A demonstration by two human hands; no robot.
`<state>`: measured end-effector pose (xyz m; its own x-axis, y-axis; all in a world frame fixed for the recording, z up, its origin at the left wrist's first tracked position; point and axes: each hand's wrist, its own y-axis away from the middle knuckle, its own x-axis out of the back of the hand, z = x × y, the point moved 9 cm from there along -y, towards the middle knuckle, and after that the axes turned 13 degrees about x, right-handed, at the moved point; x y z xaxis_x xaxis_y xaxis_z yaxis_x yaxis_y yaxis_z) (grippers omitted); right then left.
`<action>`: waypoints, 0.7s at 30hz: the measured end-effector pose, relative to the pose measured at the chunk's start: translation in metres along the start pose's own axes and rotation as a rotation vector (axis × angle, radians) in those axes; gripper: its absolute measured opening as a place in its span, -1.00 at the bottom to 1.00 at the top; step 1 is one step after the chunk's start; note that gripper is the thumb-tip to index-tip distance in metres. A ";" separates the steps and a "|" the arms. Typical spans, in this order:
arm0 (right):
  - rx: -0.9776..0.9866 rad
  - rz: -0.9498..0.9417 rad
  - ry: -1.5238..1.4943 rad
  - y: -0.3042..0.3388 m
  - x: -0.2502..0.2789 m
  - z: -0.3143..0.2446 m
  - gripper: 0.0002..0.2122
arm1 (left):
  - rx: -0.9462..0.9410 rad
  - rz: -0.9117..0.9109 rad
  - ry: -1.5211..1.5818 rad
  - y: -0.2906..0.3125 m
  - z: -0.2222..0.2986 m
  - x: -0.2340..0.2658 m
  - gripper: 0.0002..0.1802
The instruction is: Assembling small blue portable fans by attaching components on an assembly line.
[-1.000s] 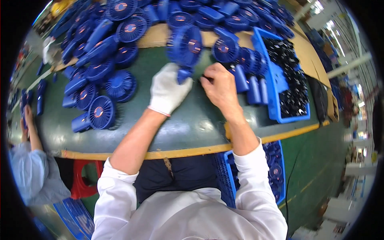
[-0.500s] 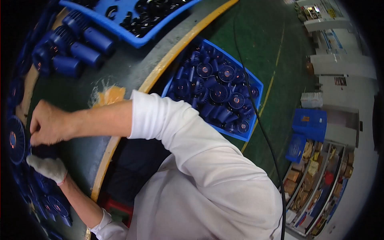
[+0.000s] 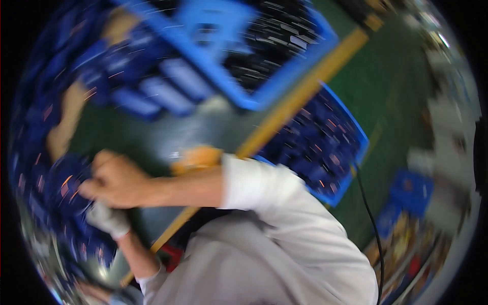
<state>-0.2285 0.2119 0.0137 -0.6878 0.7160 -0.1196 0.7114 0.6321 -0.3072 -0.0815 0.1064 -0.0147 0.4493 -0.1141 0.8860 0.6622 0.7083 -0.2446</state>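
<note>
- Your left hand [image 3: 108, 219] and right hand [image 3: 116, 183] adjoin at a fan [image 3: 68, 178]; grip: cannot tell.
- Tray [image 3: 216, 25]: one o'clock from them.
- Crate [image 3: 351, 120]: two o'clock, your sleeve [image 3: 282, 188] overlapping it.

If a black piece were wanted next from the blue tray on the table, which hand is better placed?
Probably the right hand: it is nearer the blue tray. The gloved left hand lies farther off, beside a dark-blue handheld fan. Blur hides either grip.

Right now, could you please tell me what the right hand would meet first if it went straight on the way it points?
Most likely the blue fan just ahead of the right hand, though blur leaves depth and contact unclear.
</note>
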 end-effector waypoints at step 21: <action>0.235 -0.118 0.140 -0.011 -0.009 -0.039 -0.59 | 0.470 -0.191 1.231 -0.003 0.039 -0.022 -0.40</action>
<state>-0.2243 0.2100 0.0554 -0.7257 0.6857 0.0567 0.5631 0.6392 -0.5237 -0.1169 0.1338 -0.0176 0.7836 -0.6130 -0.1014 0.6184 0.7538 0.2222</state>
